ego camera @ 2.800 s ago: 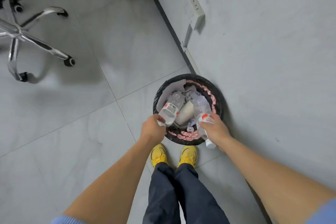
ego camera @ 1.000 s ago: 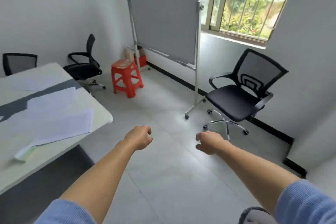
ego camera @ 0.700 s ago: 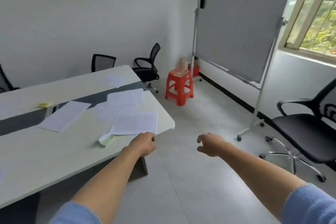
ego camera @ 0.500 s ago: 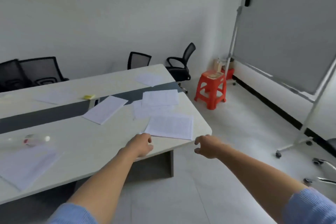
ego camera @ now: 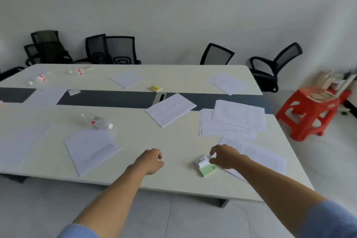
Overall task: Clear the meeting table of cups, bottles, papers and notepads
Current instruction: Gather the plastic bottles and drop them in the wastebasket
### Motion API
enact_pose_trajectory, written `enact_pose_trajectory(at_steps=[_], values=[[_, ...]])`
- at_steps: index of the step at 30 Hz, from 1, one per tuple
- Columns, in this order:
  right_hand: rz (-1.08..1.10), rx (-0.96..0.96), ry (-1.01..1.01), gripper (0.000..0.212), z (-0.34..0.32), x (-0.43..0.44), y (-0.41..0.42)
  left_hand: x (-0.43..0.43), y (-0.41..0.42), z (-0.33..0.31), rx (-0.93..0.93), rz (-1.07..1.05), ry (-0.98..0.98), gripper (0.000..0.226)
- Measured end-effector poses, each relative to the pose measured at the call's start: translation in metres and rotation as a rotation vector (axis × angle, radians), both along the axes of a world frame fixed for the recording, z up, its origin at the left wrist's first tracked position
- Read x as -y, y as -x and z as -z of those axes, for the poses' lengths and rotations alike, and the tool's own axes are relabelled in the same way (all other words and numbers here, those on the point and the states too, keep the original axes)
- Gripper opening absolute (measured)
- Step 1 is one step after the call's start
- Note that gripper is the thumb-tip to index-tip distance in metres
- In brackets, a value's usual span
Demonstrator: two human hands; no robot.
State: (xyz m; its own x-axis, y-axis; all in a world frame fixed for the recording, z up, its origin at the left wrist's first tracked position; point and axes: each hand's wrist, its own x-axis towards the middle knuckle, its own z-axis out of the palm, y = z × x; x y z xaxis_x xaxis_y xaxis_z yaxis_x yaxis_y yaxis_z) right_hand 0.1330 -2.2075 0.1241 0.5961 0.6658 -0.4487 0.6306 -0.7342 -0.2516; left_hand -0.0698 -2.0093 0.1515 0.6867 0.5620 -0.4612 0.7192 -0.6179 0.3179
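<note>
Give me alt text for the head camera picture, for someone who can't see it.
A person's right hand reaches for a small green pad on a long meeting table, left hand hovering empty. Loose papers and a toppled bottle lie across it.

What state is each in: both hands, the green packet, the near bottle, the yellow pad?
Left hand: loosely curled, holding nothing.
Right hand: fingers at the green packet, grip unclear.
Green packet: lying on the table.
Bottle: on its side, cap on.
Yellow pad: flat, untouched.
</note>
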Motion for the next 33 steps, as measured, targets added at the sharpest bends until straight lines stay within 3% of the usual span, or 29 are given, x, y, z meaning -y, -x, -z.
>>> enact_pose_trajectory(at_steps=[6,15,24,33], values=[[-0.151,0.013,0.020,0.044,-0.001,-0.129,-0.036,-0.086,0.006,-0.004,0.077,-0.236,0.037,0.036],[-0.398,-0.035,0.020,0.042,0.018,-0.330,0.057,-0.217,0.144,0.021,0.010,-0.501,0.059,0.033],[-0.375,-0.095,-0.033,0.044,0.024,-0.492,0.175,-0.392,0.265,0.016,-0.041,-0.501,0.005,0.035],[-0.308,0.027,-0.112,0.049,0.037,-0.596,0.187,-0.505,0.265,0.052,-0.019,-0.427,-0.032,0.034]])
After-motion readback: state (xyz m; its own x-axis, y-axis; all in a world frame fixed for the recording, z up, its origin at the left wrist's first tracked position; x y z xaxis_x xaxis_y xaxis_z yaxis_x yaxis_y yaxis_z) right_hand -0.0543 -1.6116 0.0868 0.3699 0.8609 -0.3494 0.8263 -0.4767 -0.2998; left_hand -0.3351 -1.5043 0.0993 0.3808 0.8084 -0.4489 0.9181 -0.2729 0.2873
